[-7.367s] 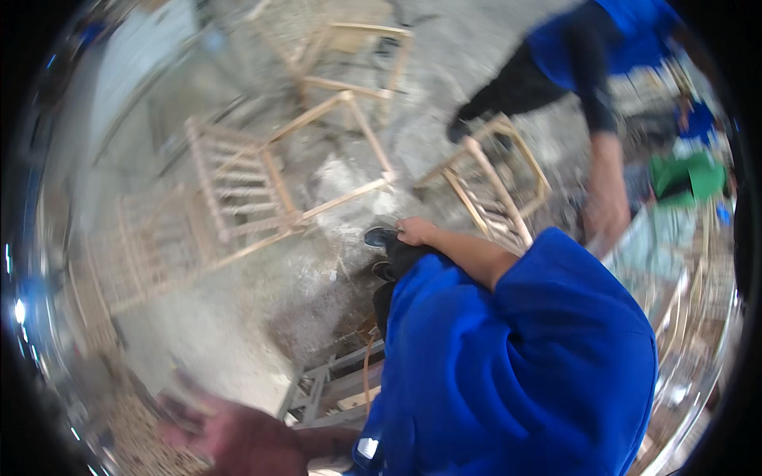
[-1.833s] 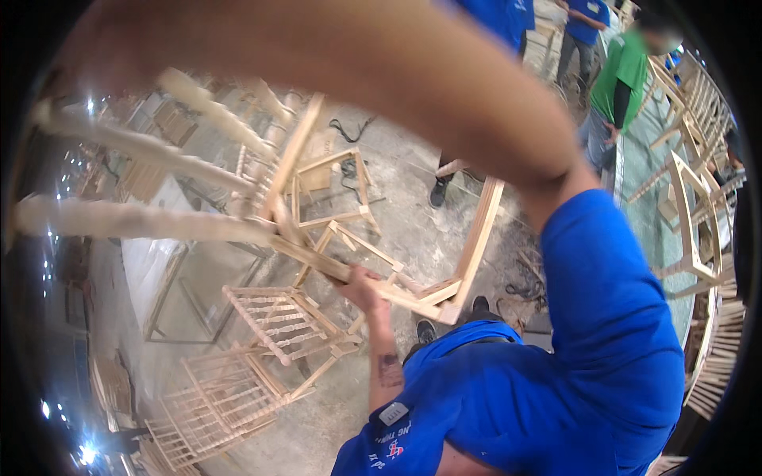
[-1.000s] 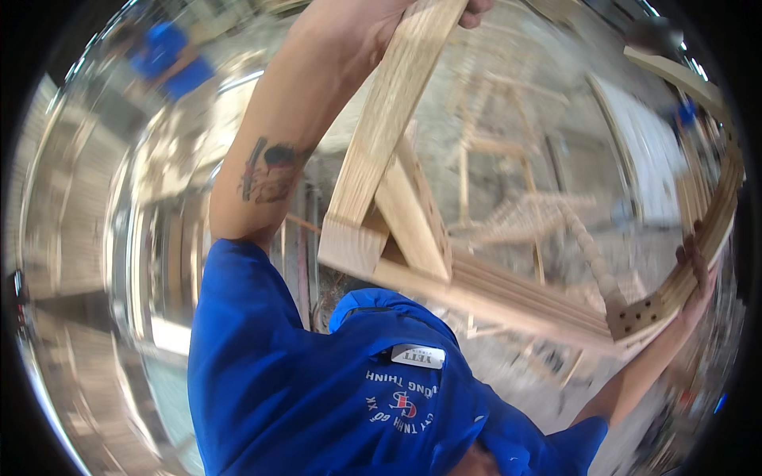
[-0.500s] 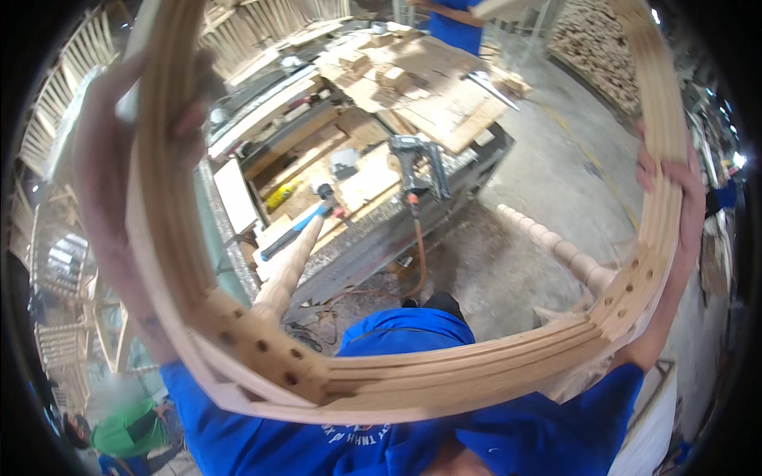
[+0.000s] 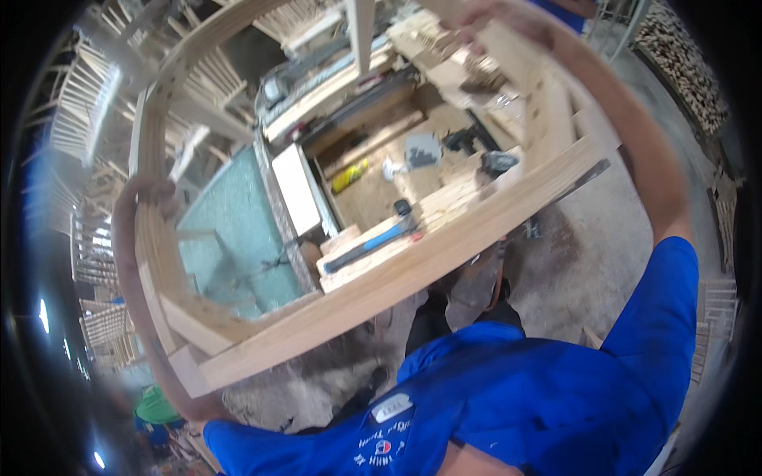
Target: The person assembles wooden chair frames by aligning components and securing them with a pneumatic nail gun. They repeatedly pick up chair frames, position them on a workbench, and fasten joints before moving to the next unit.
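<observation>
A bare-wood furniture frame (image 5: 405, 266) with legs is held up in front of me, tilted. Its straight rail runs nearest my body, and corner blocks with drilled holes join the sides. My left hand (image 5: 149, 197) is closed around the left side. At the far right corner my right hand (image 5: 512, 22) grips the wood, its fingers partly smeared by motion. Seen through the frame, a hammer (image 5: 369, 247) with a blue handle lies on the workbench, touched by neither hand.
The workbench has an open, tray-like recess (image 5: 381, 159) holding a yellow object (image 5: 349, 176) and a grey piece. A nail gun (image 5: 498, 163) lies at its right. Glass-like green sheet (image 5: 238, 230) is on the left. Slatted wooden pieces (image 5: 79, 119) stand beyond; a person in green (image 5: 156, 406) is at lower left.
The frame has turned and tilted: a straight rail is now nearest me, where a curved one was. My right hand has moved up and leftward. The view has swung left over the bench.
</observation>
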A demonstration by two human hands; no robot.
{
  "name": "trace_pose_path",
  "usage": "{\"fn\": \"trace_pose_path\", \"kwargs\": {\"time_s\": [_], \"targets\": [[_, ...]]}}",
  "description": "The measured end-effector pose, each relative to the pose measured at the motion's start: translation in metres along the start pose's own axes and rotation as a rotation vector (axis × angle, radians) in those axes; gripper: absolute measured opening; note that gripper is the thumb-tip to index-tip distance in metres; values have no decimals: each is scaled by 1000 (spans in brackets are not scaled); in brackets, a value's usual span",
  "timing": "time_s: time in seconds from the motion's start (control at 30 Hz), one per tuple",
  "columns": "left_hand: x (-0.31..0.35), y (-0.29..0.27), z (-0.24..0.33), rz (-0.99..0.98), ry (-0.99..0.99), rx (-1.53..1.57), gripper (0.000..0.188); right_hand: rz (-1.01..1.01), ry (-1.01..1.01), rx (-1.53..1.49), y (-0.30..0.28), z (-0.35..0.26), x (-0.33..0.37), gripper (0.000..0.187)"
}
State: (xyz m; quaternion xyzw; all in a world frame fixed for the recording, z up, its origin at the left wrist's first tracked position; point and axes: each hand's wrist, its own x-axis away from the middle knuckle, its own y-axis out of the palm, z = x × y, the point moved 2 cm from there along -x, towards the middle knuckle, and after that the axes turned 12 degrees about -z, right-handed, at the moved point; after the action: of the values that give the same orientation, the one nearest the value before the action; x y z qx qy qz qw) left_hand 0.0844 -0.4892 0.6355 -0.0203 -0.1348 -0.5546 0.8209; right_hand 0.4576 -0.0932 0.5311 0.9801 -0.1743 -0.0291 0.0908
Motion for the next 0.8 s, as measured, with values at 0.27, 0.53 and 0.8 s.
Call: {"fn": "trace_pose_path", "kwargs": {"time_s": [0.27,0.53,0.8], "targets": [[-152,-73,-60,14,-44,61,48,127,273,77,-45,31,-116,20],[-299,-172,-131,-4,-56,145,39,47,259,87,-87,120,-220,67],[-315,-141,-241,104,2,-95,50,91,197,207,-130,213,-223,90]]}}
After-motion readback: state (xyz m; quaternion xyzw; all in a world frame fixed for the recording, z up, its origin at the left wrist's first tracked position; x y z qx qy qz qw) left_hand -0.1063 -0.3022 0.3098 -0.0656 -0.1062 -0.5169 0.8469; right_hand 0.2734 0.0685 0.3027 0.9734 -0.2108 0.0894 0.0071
